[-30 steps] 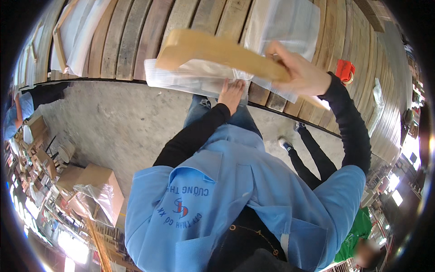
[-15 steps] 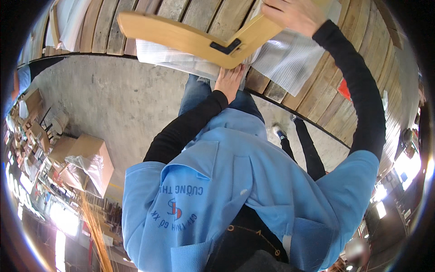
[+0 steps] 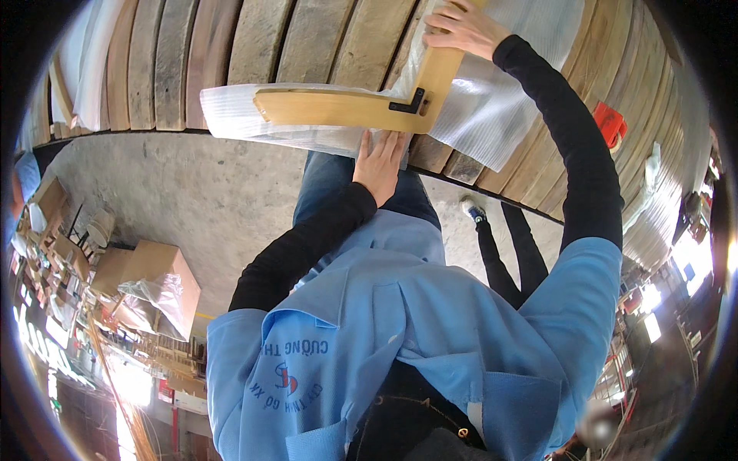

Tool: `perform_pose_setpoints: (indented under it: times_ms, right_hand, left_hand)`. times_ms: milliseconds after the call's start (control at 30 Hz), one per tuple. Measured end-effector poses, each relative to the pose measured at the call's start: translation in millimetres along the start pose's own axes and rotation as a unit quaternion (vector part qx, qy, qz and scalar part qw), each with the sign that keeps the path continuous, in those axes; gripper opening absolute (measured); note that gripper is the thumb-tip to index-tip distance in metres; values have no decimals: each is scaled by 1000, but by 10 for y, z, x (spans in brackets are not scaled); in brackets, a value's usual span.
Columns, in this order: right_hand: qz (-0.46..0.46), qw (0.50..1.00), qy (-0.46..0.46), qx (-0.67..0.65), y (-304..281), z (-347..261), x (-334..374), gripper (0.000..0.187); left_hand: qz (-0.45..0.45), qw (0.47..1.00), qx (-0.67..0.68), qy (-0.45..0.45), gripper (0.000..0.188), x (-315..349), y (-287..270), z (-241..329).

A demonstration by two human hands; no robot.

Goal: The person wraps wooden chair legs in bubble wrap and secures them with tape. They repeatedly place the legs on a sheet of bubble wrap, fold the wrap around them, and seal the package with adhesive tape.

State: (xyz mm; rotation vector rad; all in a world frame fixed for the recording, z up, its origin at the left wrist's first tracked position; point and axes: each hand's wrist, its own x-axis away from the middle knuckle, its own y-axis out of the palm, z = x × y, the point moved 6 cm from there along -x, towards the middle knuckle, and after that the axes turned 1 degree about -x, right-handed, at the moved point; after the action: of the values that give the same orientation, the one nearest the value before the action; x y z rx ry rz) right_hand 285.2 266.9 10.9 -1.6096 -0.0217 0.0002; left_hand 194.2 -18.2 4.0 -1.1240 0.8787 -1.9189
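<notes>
An L-shaped light wooden frame piece with a black corner bracket lies on a translucent white foam sheet at the edge of a slatted wooden surface. My right hand is closed round the far end of the piece's upright arm. My left hand touches the near edge by the corner, its fingers stretched out and flat against the foam and wood. More of the sheet spreads out to the right of the piece.
Wooden slats form the work surface. A red tape dispenser sits on it at the right. Another person's legs are beyond the near edge. A cardboard box stands on the concrete floor at left.
The wooden piece has swung and come down onto the foam sheet, its long arm now nearly level along the edge. My right hand moved slightly left with it; my left stays by the corner.
</notes>
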Motion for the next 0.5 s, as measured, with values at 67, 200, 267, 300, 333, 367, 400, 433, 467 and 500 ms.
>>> perform_pose_setpoints:
  times_ms: [67,200,267,300,333,367,400,433,467,500]
  right_hand:
    - [-15,1000,16,-9,82,29,-50,19]
    - [-71,995,58,48,-79,0,-267,34]
    - [-17,988,143,62,-234,53,-138,37]
    - [9,980,186,68,-332,42,-75,39]
    - [21,960,279,18,-444,64,-33,39]
    - [32,928,370,-33,-566,34,13,40]
    - [46,886,454,-80,-716,4,46,42]
    - [61,834,533,-128,-775,4,127,45]
    - [199,854,479,-46,-460,-162,295,75]
    - [192,812,535,-136,-209,-378,338,72]
  left_hand:
    - [-16,1000,14,13,75,21,-42,23]
    - [-185,967,175,22,68,-113,-442,-70]
    - [-140,945,294,42,58,-148,-668,-220]
    - [-50,968,242,49,60,-197,-880,-317]
    - [43,980,189,52,62,-315,-1157,-415]
    - [136,980,134,56,64,-401,-1349,-515]
    - [101,989,85,63,66,-491,-1225,-636]
    - [63,995,36,71,68,-582,-1000,-794]
    - [23,996,-15,83,70,-635,-842,-881]
    - [20,995,6,98,70,-637,-812,-936]
